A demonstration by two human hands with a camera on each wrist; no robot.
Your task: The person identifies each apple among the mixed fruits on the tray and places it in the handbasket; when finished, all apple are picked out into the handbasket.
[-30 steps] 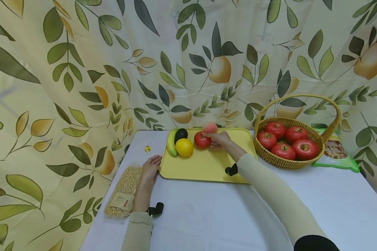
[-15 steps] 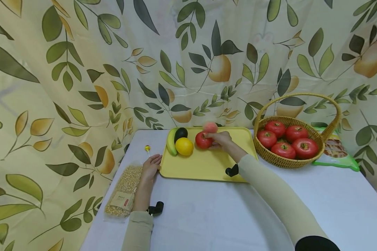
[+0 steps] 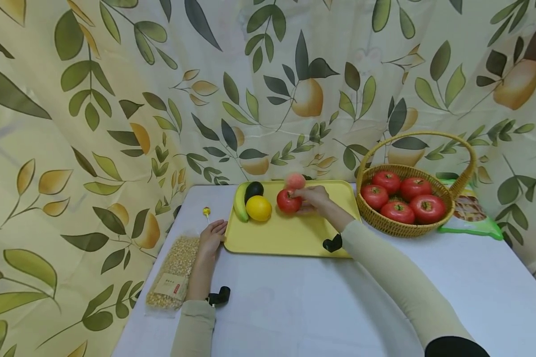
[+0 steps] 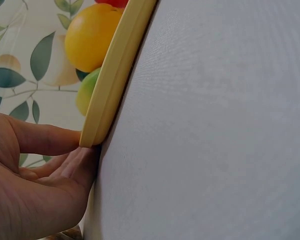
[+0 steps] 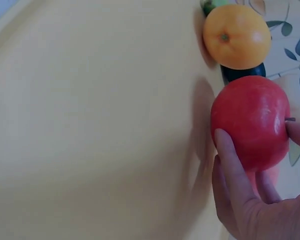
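Note:
My right hand [image 3: 313, 199] grips a red apple [image 5: 252, 122] by its sides, thumb near the stem and fingers around the other side. It is over the yellow tray [image 3: 272, 243], and the right wrist view shows its shadow beside it; whether it touches the tray I cannot tell. At the tray's left edge my left hand [image 3: 212, 237] pinches the rim, thumb on top and fingers below, as the left wrist view shows. On the tray's left part lie a green-yellow banana [image 3: 239, 203], an orange [image 3: 258, 208] and a dark oval fruit [image 3: 254, 190]. A pink peach [image 3: 295, 180] sits behind the apple.
Right of the tray stands a wicker basket [image 3: 402, 230] with several red apples and a tall handle. A green-edged packet [image 3: 473, 218] lies behind it. Near my left forearm are a bag of corn kernels [image 3: 174, 272] and a yellow lollipop [image 3: 206, 211]. A leaf-patterned curtain [image 3: 250, 74] hangs behind.
The apple in my right hand has moved slightly to the right, away from the orange. My left hand has stayed at the tray's edge. The head view has turned a little.

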